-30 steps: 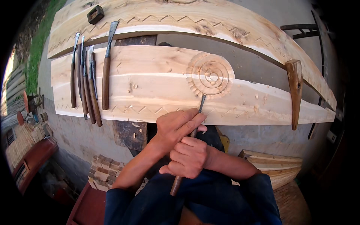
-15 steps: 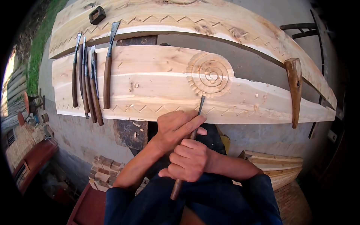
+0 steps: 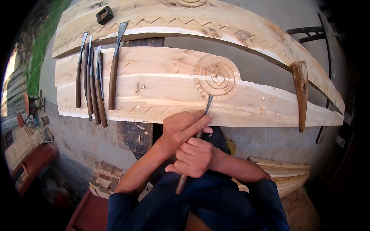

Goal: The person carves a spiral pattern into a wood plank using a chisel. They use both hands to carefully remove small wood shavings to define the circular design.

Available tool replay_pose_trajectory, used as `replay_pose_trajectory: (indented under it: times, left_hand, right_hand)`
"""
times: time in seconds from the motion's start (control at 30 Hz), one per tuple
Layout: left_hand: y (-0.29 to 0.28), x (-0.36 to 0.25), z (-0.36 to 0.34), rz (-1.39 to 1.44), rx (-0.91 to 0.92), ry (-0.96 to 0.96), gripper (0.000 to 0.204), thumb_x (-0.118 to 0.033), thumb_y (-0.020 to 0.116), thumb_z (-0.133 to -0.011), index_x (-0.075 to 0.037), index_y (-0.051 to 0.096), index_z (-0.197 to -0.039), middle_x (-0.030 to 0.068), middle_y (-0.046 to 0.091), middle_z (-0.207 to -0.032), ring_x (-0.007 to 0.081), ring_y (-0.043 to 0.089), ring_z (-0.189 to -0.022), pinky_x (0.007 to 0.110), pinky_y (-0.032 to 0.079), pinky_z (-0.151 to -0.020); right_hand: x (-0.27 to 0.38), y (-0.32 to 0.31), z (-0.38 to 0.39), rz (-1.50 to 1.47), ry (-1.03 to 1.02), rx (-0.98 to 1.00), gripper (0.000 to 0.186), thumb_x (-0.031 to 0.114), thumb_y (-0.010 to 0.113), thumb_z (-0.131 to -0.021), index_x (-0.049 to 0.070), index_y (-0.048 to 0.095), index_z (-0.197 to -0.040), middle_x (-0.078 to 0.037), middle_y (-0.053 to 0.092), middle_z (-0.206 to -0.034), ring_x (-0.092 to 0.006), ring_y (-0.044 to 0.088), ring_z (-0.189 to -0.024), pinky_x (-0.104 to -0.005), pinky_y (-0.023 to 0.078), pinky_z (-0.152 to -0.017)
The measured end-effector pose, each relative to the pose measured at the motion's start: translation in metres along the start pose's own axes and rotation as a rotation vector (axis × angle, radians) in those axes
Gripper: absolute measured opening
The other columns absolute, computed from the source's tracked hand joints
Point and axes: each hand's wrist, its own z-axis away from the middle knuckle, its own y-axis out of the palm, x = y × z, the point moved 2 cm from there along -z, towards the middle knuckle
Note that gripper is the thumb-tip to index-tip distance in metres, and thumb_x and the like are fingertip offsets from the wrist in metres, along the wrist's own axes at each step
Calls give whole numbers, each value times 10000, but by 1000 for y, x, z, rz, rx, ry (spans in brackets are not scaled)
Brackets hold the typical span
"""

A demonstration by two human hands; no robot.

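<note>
Both of my hands are closed round one carving gouge [image 3: 208, 104] with a dark wooden handle. My left hand [image 3: 185, 129] grips it low, near the blade, and rests against the near edge of a pale wooden board [image 3: 162, 90]. Below it, my right hand [image 3: 197, 157] wraps the handle in a fist, with the handle's butt sticking out underneath. The gouge's tip touches the near rim of a round carved rosette [image 3: 217, 77] with spiral rings and a scalloped border. A zigzag line is cut along the board's near edge.
Several chisels and gouges [image 3: 92, 82] lie on the board's left. A wooden mallet [image 3: 300, 96] lies across its right part. Beyond is a second carved board [image 3: 185, 19] bearing a small black block [image 3: 104, 15]. Wood chips are scattered about; cut blocks [image 3: 106, 175] are stacked lower left.
My right hand and the gouge's handle have moved a little forward, toward the rosette. My left hand stays nearly in place on the gouge. The view has shifted slightly.
</note>
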Motion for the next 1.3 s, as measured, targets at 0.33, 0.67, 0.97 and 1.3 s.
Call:
replay_pose_trajectory:
  times: [0.33, 0.67, 0.97, 1.3]
  left_hand:
    - [1, -3, 11, 54, -45, -33, 498, -230, 934, -855, -101, 809, -1320, 130, 785, -1057, 281, 772, -820, 366, 604, -649]
    - [-1, -5, 3, 40, -25, -99, 597, -100, 952, -801, -97, 778, -1372, 122, 766, -1117, 278, 781, -873, 367, 619, -674]
    - [-9, -7, -8, 146, 44, -182, 591, -17, 905, -834, -98, 762, -1402, 134, 769, -1155, 298, 776, -891, 383, 630, -682]
    - [-26, -28, 5, -29, -128, 25, 543, -174, 947, -799, -106, 788, -1313, 63, 810, -924, 225, 767, -719, 312, 531, -563]
  right_hand:
    - [10, -2, -12, -54, 76, -1, 487, 287, 840, -947, 139, 476, -659, 0, 459, -654, -172, 501, -624, -319, 386, -598]
    - [3, 3, -10, -78, 111, -66, 490, 269, 872, -908, 134, 472, -659, -1, 468, -662, -178, 490, -618, -320, 393, -587]
    - [2, 12, -5, 13, 76, -93, 444, 341, 894, -895, 119, 558, -708, -39, 700, -804, -190, 633, -719, -328, 497, -647]
    - [37, -20, -12, 45, -55, 45, 438, 453, 758, -1071, 113, 641, -820, -90, 797, -1026, -246, 771, -984, -367, 627, -910]
